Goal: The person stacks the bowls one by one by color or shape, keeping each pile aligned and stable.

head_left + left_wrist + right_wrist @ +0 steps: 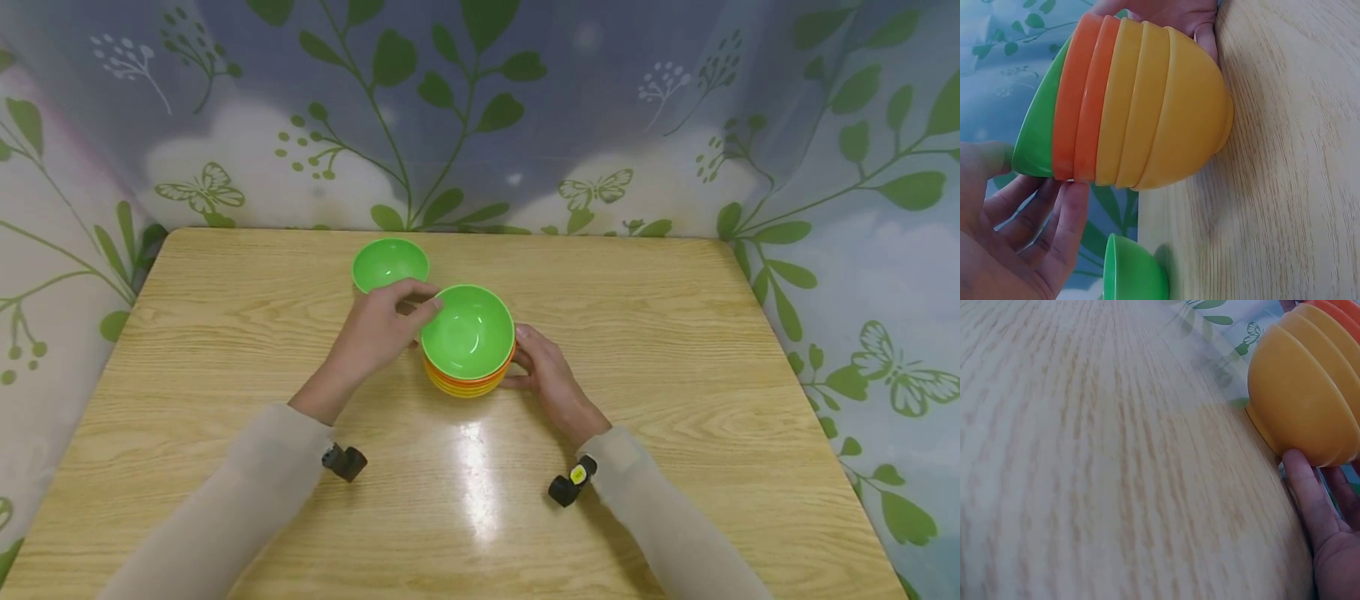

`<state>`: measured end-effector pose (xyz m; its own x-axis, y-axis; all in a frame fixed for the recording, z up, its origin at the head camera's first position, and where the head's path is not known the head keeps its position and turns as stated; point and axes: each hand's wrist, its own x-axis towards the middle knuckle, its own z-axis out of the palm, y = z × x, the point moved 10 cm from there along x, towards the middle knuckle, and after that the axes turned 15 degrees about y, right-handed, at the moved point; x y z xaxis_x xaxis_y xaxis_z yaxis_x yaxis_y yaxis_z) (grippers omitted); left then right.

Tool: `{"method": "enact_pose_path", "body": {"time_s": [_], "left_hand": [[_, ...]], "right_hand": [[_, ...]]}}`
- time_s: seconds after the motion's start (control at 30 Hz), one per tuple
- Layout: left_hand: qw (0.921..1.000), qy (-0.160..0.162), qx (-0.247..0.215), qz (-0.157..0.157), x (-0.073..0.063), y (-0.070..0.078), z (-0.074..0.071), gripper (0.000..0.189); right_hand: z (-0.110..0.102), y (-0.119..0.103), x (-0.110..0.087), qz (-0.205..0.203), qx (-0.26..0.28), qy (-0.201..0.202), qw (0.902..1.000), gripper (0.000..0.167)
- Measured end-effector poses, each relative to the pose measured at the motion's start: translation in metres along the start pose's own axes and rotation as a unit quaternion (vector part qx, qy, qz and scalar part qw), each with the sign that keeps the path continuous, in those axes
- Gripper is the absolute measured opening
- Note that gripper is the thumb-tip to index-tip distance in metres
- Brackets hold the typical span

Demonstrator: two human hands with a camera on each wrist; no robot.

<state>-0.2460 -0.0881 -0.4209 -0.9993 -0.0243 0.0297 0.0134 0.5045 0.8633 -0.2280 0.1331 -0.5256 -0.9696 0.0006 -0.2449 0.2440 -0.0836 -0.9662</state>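
Observation:
A stack of bowls stands upright at mid-table, with a green bowl (467,332) on top, two orange bowls (1079,100) under it and three yellow bowls (1179,112) at the bottom. The green bowl sits tilted, its left side raised above the orange rim. At that left side my left hand (375,329) pinches the green rim, thumb on the edge and fingers underneath. My right hand (552,379) holds the stack's right side; in the right wrist view one finger touches the lowest yellow bowl (1297,394) near its base.
Another green bowl (390,262) stands behind my left hand, near the back edge of the wooden table (637,292). A leaf-patterned curtain (525,150) hangs round the back and sides.

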Motion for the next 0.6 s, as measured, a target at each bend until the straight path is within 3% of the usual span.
{"method": "enact_pose_path", "body": {"time_s": [0.6], "left_hand": [[0.9996, 0.008, 0.028, 0.002, -0.0004, -0.0005, 0.0009, 0.037]], "right_hand": [[0.0008, -0.0014, -0.001, -0.004, 0.008, -0.006, 0.9999, 0.055]]}}
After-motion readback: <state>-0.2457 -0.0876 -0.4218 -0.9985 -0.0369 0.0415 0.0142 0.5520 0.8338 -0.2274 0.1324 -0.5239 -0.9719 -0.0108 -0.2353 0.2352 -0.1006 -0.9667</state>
